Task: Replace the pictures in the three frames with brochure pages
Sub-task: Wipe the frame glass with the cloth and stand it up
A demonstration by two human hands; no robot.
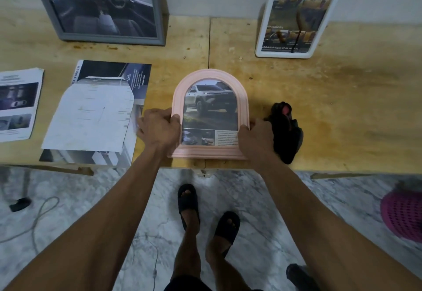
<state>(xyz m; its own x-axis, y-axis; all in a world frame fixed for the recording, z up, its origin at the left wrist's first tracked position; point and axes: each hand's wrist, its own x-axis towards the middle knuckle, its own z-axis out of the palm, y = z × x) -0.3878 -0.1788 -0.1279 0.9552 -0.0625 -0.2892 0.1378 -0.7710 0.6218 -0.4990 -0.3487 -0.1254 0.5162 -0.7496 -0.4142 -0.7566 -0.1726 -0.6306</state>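
Observation:
A pink arched frame (206, 75) lies face up near the table's front edge and shows a brochure page with a pickup truck. My left hand (159, 127) grips its lower left side, thumb on the front rim. My right hand (254, 138) grips its lower right side. A grey frame (159, 37) with a car-interior page leans on the wall at back left. A white frame (261, 51) with a brochure page leans at back right. Loose brochure pages (96, 112) lie to the left.
A black cloth-like object (286, 135) with a pink spot lies just right of my right hand. Another brochure sheet (17, 104) sits at the far left. The wooden table (331, 108) has a centre seam. A magenta basket (403, 215) and a cable (43, 210) lie on the floor.

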